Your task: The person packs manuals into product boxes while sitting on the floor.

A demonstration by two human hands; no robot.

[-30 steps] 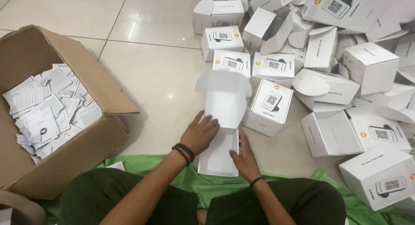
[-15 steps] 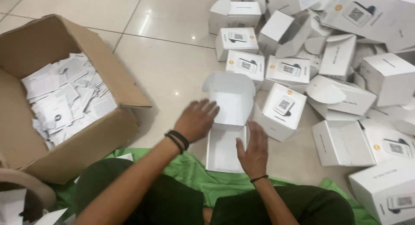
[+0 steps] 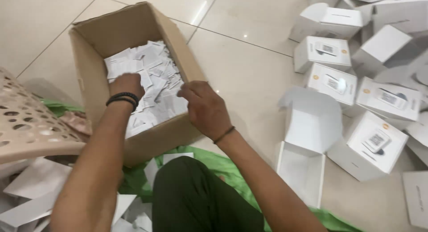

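A brown cardboard box (image 3: pixel 100 33) stands on the tiled floor in front of me, filled with several white paper leaflets (image 3: pixel 154 73). My left hand (image 3: pixel 127 86), with black bands on the wrist, reaches down into the leaflets, fingers curled among them. My right hand (image 3: pixel 203 108) hovers over the box's near right edge, fingers bent toward the leaflets; whether it grips one is unclear. An open white carton (image 3: pixel 307 145) lies on the floor to the right, its lid flap up and its inside bare.
Several closed white cartons (image 3: pixel 376 145) are piled at the right. A beige perforated plastic basket (image 3: pixel 29 125) sits at the left, over loose white paper sheets (image 3: pixel 26 201). A green cloth (image 3: pixel 214 163) lies under my legs.
Both hands have left the open white carton and moved left to the cardboard box. My view has swung left, bringing the basket in.
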